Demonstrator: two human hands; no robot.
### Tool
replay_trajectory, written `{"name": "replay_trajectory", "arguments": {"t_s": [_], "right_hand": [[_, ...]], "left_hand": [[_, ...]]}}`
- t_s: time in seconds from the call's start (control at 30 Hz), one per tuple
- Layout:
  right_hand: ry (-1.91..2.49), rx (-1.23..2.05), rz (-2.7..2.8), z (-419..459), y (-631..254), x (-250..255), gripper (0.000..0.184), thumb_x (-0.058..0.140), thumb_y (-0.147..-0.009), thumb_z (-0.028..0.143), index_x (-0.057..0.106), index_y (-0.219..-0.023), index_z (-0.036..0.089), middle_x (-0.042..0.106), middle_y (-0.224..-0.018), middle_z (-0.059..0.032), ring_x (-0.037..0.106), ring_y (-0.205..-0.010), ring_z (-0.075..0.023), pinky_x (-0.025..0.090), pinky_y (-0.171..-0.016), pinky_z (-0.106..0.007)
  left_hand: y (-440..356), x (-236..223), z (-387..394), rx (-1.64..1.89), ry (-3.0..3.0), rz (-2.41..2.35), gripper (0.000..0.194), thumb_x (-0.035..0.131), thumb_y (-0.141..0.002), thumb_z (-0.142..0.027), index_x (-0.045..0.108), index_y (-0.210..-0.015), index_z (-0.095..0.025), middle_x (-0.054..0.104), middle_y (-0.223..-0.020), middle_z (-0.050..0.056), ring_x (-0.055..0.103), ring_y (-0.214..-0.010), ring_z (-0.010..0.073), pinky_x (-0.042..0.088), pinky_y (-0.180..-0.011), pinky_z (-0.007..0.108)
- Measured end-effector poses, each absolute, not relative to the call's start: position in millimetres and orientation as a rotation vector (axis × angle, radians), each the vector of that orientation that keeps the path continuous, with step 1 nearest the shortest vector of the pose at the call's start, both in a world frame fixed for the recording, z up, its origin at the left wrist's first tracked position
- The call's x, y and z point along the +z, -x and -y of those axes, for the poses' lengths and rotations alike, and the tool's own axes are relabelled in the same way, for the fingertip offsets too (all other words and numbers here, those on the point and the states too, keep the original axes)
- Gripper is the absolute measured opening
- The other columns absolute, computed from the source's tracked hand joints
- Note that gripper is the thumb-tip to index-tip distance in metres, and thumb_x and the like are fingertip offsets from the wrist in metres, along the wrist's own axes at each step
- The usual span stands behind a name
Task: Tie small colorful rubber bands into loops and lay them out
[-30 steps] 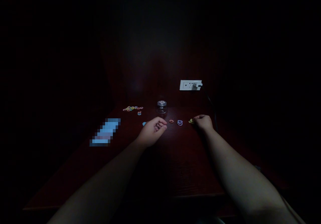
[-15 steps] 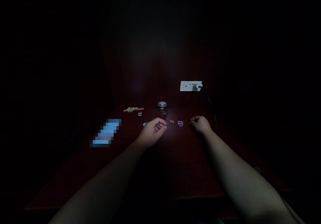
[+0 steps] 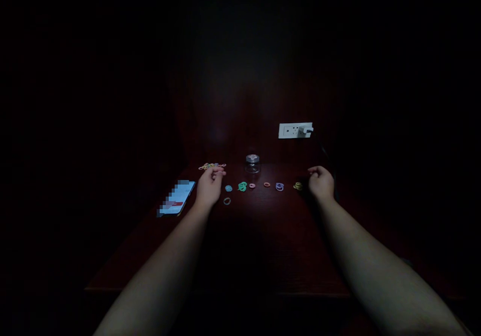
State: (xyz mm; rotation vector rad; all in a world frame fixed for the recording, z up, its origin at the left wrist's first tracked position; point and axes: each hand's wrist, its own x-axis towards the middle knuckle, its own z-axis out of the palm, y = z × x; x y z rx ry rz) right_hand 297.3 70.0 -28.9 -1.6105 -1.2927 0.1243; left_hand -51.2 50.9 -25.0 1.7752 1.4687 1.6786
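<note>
My left hand (image 3: pixel 210 187) is beside the far-left pile of mixed-colour small hair ties (image 3: pixel 212 166). Its fingers are curled in toward the thumb; whatever is between them is too small to make out. My right hand (image 3: pixel 322 182) hovers just right of a yellow bunch of hair ties (image 3: pixel 298 186), with its fingers bent and their contents hidden. Between my hands runs a row of hair ties: a blue bunch (image 3: pixel 228 188), a green bunch (image 3: pixel 242 187), a pink one (image 3: pixel 252 186), an orange one (image 3: pixel 266 184) and a purple bunch (image 3: pixel 279 187).
A single dull-coloured hair tie (image 3: pixel 227 201) lies in front of the row. Behind it stands a clear lidded jar (image 3: pixel 252 164). A lit phone (image 3: pixel 178 198) lies to the left on the dark red table (image 3: pixel 263 256). A wall socket (image 3: pixel 295 130) holds a plugged-in charger.
My left hand has moved left and away from me to the mixed pile, uncovering the green and pink hair ties. My right hand has drawn right, exposing the yellow bunch. The view has shifted slightly.
</note>
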Motion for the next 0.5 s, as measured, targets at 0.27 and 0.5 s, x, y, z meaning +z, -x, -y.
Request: {"name": "replay_trajectory", "arguments": {"t_s": [0.27,0.5], "right_hand": [[1.202,0.792,1.926,-46.1,-241.7,-33.4,0.022,0.046,-0.072,0.029,0.063,-0.077,0.016,0.052,-0.053,0.0019,0.045,-0.047,-0.0123,0.033,-0.047,-0.023],[1.146,1.133,2.174,-33.3,-213.6,-34.5,0.024,0.047,-0.065,0.029,0.064,-0.069,0.014,0.04,-0.045,0.0051,0.033,-0.043,-0.0087,0.021,-0.042,-0.021]], "left_hand": [[82.3,-48.4,-69.7,1.218,-1.713,-2.074,0.031,0.051,-0.081,-0.015,0.064,-0.11,-0.012,0.067,-0.111,0.014,0.063,-0.101,0.0226,0.046,-0.095,0.033],[73.8,-55.4,-87.9,0.995,-1.981,-2.079,0.037,0.048,-0.083,-0.02,0.063,-0.117,-0.018,0.059,-0.128,0.008,0.052,-0.118,0.022,0.036,-0.106,0.032]]}}
